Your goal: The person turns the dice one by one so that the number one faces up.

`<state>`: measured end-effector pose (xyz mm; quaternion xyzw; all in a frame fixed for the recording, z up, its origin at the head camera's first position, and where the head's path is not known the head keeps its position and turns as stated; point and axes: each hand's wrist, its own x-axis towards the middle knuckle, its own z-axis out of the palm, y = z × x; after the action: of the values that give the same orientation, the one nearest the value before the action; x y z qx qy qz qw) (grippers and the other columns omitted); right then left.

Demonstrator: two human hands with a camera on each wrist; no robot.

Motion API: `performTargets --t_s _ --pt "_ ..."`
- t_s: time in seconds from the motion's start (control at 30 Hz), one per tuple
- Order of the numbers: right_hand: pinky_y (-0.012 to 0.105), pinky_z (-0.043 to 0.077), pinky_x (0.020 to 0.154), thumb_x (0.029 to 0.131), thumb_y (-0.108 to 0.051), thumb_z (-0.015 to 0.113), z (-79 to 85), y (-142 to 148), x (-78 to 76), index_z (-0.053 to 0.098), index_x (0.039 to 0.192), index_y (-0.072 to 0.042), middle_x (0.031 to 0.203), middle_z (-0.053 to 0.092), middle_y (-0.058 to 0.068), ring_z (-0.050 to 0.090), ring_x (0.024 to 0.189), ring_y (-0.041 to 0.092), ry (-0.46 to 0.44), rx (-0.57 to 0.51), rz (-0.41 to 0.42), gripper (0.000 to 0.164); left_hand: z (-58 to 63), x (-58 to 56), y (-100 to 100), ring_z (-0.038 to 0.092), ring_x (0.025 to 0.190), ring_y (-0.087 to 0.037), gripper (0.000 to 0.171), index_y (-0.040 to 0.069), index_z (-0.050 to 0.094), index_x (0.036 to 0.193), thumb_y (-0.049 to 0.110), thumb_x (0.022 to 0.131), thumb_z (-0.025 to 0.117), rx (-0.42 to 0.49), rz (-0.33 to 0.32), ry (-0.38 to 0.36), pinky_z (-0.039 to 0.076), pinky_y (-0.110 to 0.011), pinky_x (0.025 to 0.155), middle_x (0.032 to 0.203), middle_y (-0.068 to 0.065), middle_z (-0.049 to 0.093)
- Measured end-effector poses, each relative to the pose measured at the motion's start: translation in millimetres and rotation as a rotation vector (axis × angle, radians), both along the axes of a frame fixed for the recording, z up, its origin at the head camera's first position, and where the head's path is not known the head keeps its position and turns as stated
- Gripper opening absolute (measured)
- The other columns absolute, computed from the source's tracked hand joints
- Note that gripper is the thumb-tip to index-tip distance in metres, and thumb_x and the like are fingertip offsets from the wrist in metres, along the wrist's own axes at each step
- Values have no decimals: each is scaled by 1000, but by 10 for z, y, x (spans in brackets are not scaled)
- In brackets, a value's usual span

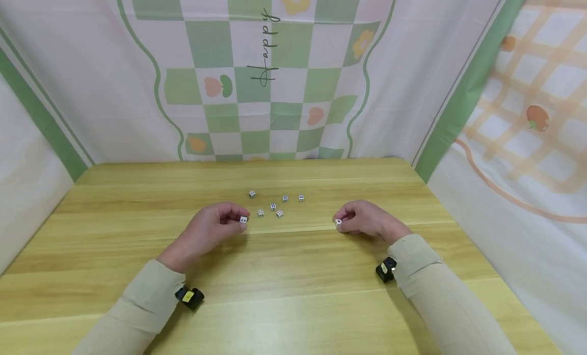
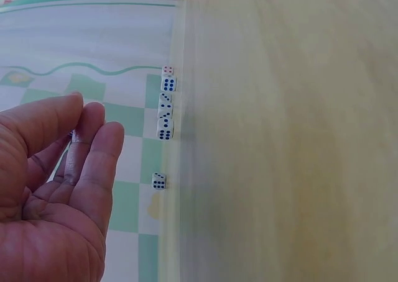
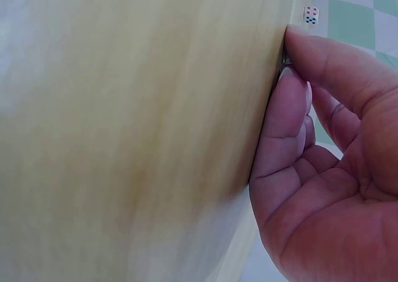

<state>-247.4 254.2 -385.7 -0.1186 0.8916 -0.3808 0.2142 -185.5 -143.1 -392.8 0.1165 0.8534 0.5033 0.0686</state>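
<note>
Head view: I have both hands over the table (image 1: 275, 273), one at each side of a loose scatter of dice, six by my count.

Left hand (image 1: 206, 226): thumb and fingertip nearly meeting, left die (image 1: 243, 220) pinched between them, two dark pips facing up. On the left wrist feed the fingers hide it, so I can't tell whether it touches the wood.

Right hand (image 1: 370, 220): the same close pinch, on the right die (image 1: 338, 222), one dark pip visible. On the right wrist feed thumb and fingers come together low against the tabletop; the die itself is mostly covered.

Scatter: back-left die (image 1: 252, 194) off by itself; back-middle die (image 1: 285, 198) and back-right die (image 1: 301, 198) side by side with a gap; near-left die (image 1: 261, 213) just beside the left fingers; centre die (image 1: 273, 207) and near-right die (image 1: 279, 214) close together, contact unclear. Right hand is well apart from all six.

Progress, my reading: two dice in hand, six out of grip. From above I see no stack and no straight row; the lined-up look on the left wrist feed comes from its low angle. I judge the handling under way; how much remains, I can't tell.
</note>
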Motion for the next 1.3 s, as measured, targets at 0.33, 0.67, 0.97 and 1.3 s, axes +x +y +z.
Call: performTargets --t_s 0.33,0.67,0.97,1.3 --pt "26 50 70 93 -11 77 -12 13 -21 72 111 0 94 68 6 57 78 14 -17 4 -16 22 13 -5 5 63 100 -20 26 12 73 121 22 97 75 1 10 -21 55 -36 85 109 -1 71" --pt "26 51 70 93 -11 77 -7 6 -24 71 112 0 96 69 6 57 79 14 -24 -1 -20 23 13 0 3 62 100 -21 26 12 73 120 25 97 75 2 10 -8 54 -39 87 110 -1 70" --pt "26 51 70 93 -11 77 13 -4 -13 71 113 1 97 69 7 57 79 14 -29 -1 -25 24 12 1 -5 63 99 -22 27 13 73 118 29 96 76 -13 -3 10 54 -38 86 109 -1 69" --pt "25 50 68 91 -11 79 -7 -1 -17 71 114 2 96 69 7 57 78 14 -10 -6 -4 27 14 5 -2 65 98 -21 27 12 74 117 28 95 77 -6 -1 0 55 -37 85 110 -1 71"
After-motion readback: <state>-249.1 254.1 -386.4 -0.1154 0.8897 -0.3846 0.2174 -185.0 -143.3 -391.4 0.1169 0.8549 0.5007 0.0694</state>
